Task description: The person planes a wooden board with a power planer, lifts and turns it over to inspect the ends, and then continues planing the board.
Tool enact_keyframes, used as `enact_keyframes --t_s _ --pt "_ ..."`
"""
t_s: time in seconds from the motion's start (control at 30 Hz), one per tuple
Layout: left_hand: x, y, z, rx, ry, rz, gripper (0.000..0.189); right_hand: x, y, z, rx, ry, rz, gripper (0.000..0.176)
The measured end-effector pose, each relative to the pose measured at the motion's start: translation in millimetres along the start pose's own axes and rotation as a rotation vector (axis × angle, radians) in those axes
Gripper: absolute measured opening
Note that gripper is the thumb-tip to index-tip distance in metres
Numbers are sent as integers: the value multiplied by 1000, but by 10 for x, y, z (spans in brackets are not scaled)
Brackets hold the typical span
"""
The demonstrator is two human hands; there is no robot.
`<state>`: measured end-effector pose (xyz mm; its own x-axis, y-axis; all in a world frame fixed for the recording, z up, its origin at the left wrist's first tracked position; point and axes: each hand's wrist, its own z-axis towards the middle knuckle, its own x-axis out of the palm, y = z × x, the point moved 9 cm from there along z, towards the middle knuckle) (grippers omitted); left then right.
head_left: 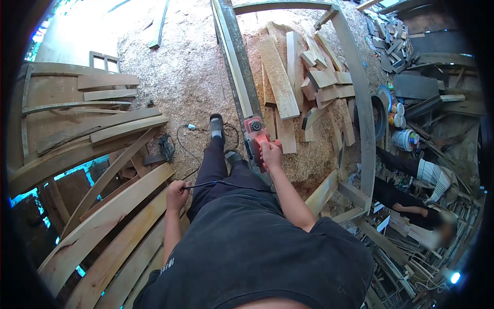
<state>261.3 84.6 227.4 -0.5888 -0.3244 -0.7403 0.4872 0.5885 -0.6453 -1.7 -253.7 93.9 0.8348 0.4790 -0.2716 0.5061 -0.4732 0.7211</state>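
Note:
My right hand (270, 153) grips the handle of a red electric planer (256, 133) that rests on the edge of a long curved wooden frame (237, 62) running away from me. My left hand (176, 194) is closed around the planer's black power cord (216, 185), held out to my left beside my leg. I stand with one dark shoe (216, 123) forward on the sawdust, next to the frame.
Sawdust (190, 77) covers the ground. Several short planks (288, 72) lie piled inside the frame. Long curved boards (108, 216) are stacked at my left. A person (417, 190) sits at the right near paint cans (404, 138) and scrap wood (391, 41).

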Motion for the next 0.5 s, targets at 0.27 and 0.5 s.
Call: enact_keyframes --t_s 0.27,0.5 --pt "-189 75 717 -15 7 1 41 239 442 322 26 -16 -10 36" --pt "-253 260 1595 5 83 -39 41 577 844 730 47 -25 40 38"
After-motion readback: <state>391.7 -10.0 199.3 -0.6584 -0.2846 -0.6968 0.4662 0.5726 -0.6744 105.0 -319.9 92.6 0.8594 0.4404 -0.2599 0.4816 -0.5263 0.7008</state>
